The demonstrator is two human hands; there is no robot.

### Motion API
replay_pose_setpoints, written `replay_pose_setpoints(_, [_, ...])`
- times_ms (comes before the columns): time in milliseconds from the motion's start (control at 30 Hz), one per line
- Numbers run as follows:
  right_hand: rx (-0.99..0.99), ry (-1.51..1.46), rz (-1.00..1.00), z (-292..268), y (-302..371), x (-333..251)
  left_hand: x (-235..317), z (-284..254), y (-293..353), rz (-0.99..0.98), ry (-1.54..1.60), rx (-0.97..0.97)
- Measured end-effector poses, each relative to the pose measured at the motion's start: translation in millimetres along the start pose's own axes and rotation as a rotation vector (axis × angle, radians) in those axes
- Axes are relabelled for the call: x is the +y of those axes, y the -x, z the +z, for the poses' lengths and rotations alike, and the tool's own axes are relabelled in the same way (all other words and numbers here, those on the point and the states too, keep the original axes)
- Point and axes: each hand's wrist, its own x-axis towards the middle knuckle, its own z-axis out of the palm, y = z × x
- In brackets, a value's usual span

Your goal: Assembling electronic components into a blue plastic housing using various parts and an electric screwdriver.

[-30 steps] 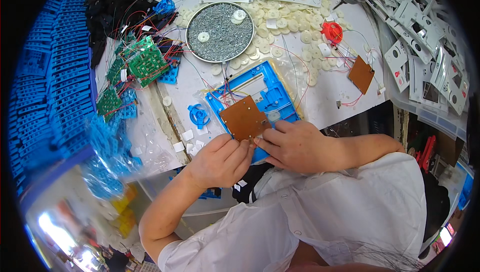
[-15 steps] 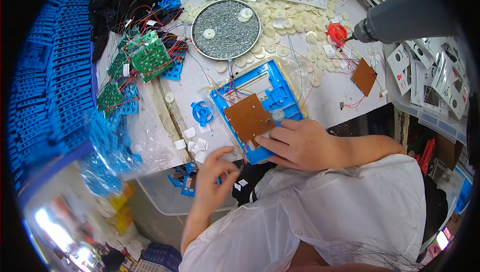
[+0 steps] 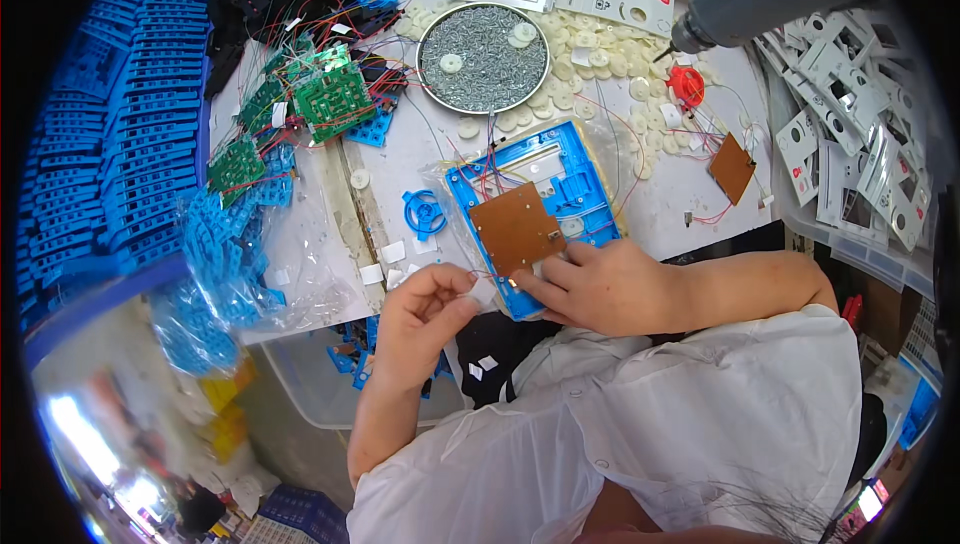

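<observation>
A blue plastic casing [image 3: 575, 166] lies tilted on the table in front of me. On it rests a brown circuit board [image 3: 512, 229], with thin coloured wires at its far edge. My right hand [image 3: 615, 289] lies over the casing's near right side, its curled fingers holding the board's near edge. Left of the casing's near corner, my left hand [image 3: 425, 319] is closed in a pinch on a small white square piece [image 3: 483, 291]. A thin wire runs close to those fingertips. Beside the casing lies a blue ring-shaped part [image 3: 424, 214].
A round tray of screws [image 3: 484, 64] stands beyond the casing among pale plastic discs [image 3: 600, 54]. Green circuit boards [image 3: 335, 99] and blue parts lie left. A grey power screwdriver [image 3: 740, 9] hangs at upper right, above a red coil [image 3: 686, 86]. White panels [image 3: 850, 124] fill a bin at right.
My left hand has risen toward the casing's near corner and closed on the small white piece. My right hand stays on the board. The whole view has shifted slightly.
</observation>
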Motion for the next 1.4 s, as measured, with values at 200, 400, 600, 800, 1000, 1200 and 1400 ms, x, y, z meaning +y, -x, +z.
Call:
replay_pose_setpoints(200, [-0.03,0.052,-0.037,1.4,2.7,-0.6,11.7,16.0,-14.3,0.008,-0.033,-0.078])
replay_pose_setpoints(400, [-0.129,0.087,-0.085,-2.9,2.9,4.6,7.1,15.6,-14.0,0.023,-0.022,-0.094])
replay_pose_setpoints(600, [-0.113,-0.15,-0.077,-6.9,4.8,14.5,4.5,16.4,-6.9,0.05,0.011,-0.075])
replay_pose_setpoints(800, [-0.109,-0.065,0.008,-3.1,3.2,1.2,-0.3,15.1,-5.6,0.06,0.034,-0.079])
replay_pose_setpoints(1000, [-0.155,-0.121,0.045,-9.3,-0.8,-6.4,-1.1,21.7,-3.0,0.052,0.033,-0.043])
replay_pose_setpoints(1200, [-0.166,-0.078,-0.029,-15.2,13.9,2.9,-6.2,17.9,-1.4,0.058,0.065,-0.033])
replay_pose_setpoints(1400, [-0.182,-0.192,-0.084,-18.0,8.1,15.5,2.2,22.4,3.1,0.089,0.019,0.013])
